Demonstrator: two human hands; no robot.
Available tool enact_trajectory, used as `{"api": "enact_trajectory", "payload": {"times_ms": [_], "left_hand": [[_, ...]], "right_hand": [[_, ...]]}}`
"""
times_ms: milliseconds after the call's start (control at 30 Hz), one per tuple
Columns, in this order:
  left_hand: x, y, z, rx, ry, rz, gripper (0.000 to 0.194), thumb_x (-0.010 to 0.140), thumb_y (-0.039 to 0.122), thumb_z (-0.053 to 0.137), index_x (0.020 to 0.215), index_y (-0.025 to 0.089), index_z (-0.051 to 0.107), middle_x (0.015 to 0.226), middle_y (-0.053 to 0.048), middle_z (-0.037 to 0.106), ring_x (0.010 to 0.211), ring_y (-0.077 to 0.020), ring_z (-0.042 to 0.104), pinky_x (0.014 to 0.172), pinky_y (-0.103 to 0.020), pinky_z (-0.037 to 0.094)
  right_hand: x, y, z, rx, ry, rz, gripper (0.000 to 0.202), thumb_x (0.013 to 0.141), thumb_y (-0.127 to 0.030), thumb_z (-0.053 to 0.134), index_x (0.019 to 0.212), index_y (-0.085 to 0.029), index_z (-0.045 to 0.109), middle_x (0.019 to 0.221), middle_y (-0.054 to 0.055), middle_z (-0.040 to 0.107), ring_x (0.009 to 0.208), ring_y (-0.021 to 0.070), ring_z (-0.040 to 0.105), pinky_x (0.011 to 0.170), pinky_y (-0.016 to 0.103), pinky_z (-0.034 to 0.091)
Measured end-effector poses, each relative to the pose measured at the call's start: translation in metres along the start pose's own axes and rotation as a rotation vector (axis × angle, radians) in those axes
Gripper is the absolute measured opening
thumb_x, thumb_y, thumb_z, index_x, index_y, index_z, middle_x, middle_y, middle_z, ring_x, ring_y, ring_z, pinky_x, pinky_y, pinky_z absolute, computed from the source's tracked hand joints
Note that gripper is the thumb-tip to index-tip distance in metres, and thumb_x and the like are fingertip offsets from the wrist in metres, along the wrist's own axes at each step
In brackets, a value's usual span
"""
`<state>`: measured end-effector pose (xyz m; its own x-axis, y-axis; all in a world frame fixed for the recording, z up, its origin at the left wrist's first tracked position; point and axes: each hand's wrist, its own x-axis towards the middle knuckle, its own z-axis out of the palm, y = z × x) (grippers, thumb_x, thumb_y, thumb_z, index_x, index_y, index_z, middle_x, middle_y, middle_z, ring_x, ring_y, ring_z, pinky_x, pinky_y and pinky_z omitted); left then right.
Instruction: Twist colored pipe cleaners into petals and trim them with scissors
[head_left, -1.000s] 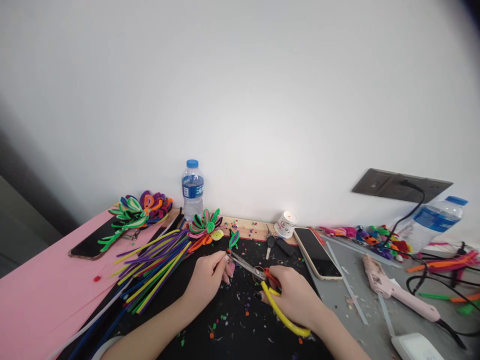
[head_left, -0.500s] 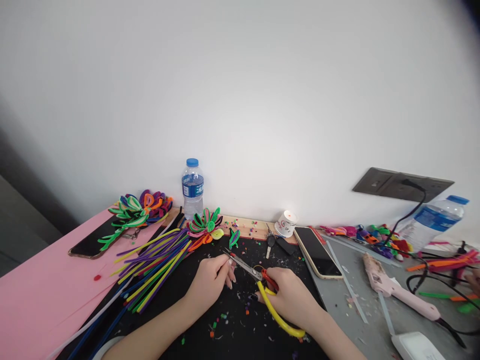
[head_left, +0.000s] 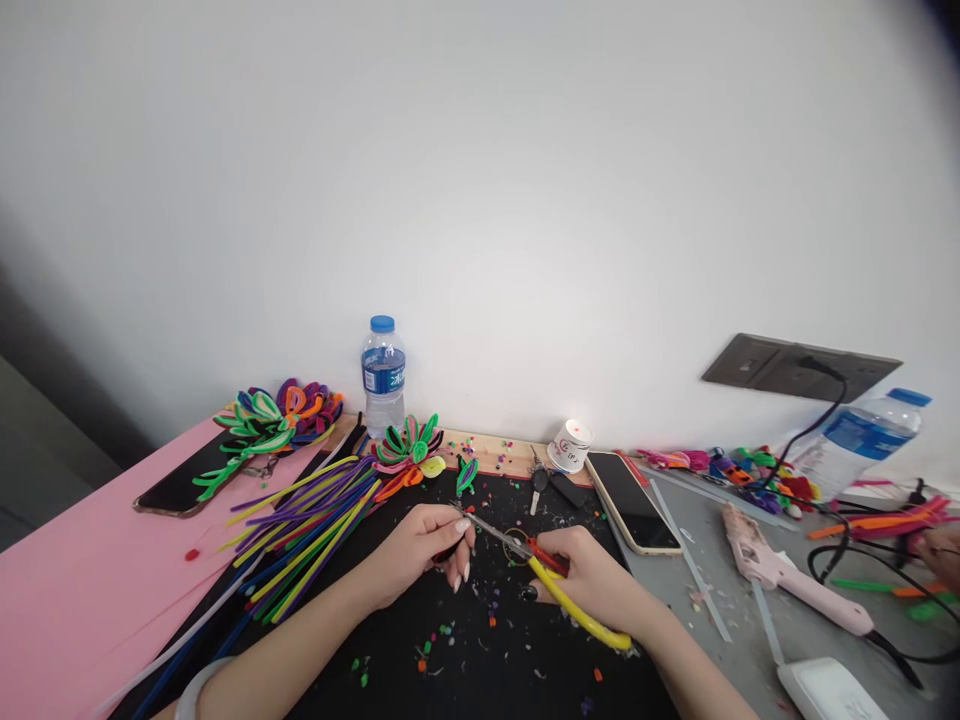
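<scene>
My right hand [head_left: 592,575] grips scissors [head_left: 559,590] with one red and one yellow handle. Their metal blades point up and left, and the tips reach the fingertips of my left hand [head_left: 420,550]. That hand is closed in a pinch. Something small and dark reddish shows under its fingers, too little visible to name. Beyond the left hand lie a pipe-cleaner flower [head_left: 409,450] with looped petals and a small green pipe-cleaner piece [head_left: 466,474]. A bundle of pipe cleaners [head_left: 307,540] in several colours fans out to the left.
A water bottle [head_left: 383,375], a paper cup [head_left: 570,446], keys [head_left: 539,485] and a phone [head_left: 634,503] stand or lie along the wall. At right are a glue gun [head_left: 795,580], cables and a co-worker's hand [head_left: 941,550]. Clippings litter the black mat [head_left: 390,650].
The scissor handles have come closer together, the yellow one swinging up and right. My right hand has shifted slightly right; my left hand has turned a little, its fingers curling.
</scene>
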<state>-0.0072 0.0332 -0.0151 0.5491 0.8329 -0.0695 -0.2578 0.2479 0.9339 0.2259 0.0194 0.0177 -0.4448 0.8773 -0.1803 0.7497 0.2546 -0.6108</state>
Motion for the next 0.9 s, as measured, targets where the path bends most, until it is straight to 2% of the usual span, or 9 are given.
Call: {"api": "enact_trajectory", "payload": {"times_ms": [200,433,533,600,667,767,900], "left_hand": [[-0.006,0.0,-0.004,-0.279,-0.207,-0.133,0.025,0.079,0.03,0.055,0.065,0.01,0.056,0.039,0.0,0.055,0.028,-0.0058,0.042,0.034,-0.015,0.036],[-0.012,-0.012,-0.007,-0.572,-0.516,-0.19,0.025,0.073,0.027,0.062,0.057,0.009,0.056,0.031,0.001,0.05,0.018,-0.0053,0.034,0.027,-0.017,0.036],[-0.013,-0.014,-0.007,-0.615,-0.556,-0.193,0.027,0.071,0.029,0.063,0.054,0.01,0.055,0.03,0.003,0.047,0.017,-0.0049,0.032,0.026,-0.017,0.036],[-0.012,-0.011,-0.006,-0.593,-0.474,-0.172,0.024,0.072,0.029,0.062,0.059,0.011,0.055,0.03,0.005,0.046,0.018,-0.0035,0.029,0.027,-0.016,0.035],[-0.009,-0.007,-0.003,-0.507,-0.306,-0.128,0.022,0.076,0.03,0.06,0.065,0.011,0.056,0.034,0.006,0.047,0.021,-0.0024,0.03,0.03,-0.015,0.035],[-0.003,-0.002,0.001,-0.254,-0.052,-0.014,0.022,0.081,0.03,0.053,0.072,0.01,0.056,0.044,0.002,0.055,0.03,-0.0034,0.041,0.037,-0.014,0.036],[0.001,-0.003,0.005,0.092,0.124,0.095,0.028,0.082,0.034,0.048,0.072,0.01,0.056,0.055,-0.002,0.06,0.04,-0.0082,0.05,0.042,-0.018,0.038]], "right_hand": [[-0.001,-0.003,-0.003,0.083,-0.07,-0.046,0.034,0.063,-0.021,0.061,0.053,-0.017,0.028,0.058,-0.008,0.023,0.056,0.007,0.022,0.047,0.019,0.017],[-0.001,-0.005,0.003,0.144,-0.176,-0.115,0.036,0.059,-0.023,0.067,0.051,-0.016,0.033,0.056,-0.008,0.026,0.054,0.0063,0.025,0.048,0.019,0.018],[-0.002,-0.007,0.004,0.074,-0.143,-0.138,0.039,0.058,-0.026,0.069,0.051,-0.016,0.033,0.056,-0.008,0.027,0.055,0.0067,0.024,0.049,0.019,0.019],[-0.003,-0.01,0.002,-0.013,-0.083,-0.124,0.035,0.059,-0.026,0.069,0.054,-0.016,0.036,0.059,-0.008,0.03,0.057,0.0076,0.025,0.05,0.019,0.021],[-0.004,-0.013,-0.001,-0.097,-0.021,-0.092,0.028,0.06,-0.026,0.067,0.061,-0.017,0.04,0.062,-0.007,0.035,0.058,0.0085,0.028,0.051,0.019,0.023],[-0.005,-0.012,-0.004,-0.162,0.04,-0.031,0.028,0.061,-0.028,0.066,0.073,-0.019,0.044,0.071,-0.005,0.045,0.06,0.01,0.036,0.053,0.019,0.026],[-0.006,-0.006,-0.002,-0.167,0.06,0.009,0.034,0.06,-0.036,0.068,0.079,-0.02,0.043,0.079,-0.003,0.05,0.064,0.0122,0.043,0.056,0.021,0.029]]}}
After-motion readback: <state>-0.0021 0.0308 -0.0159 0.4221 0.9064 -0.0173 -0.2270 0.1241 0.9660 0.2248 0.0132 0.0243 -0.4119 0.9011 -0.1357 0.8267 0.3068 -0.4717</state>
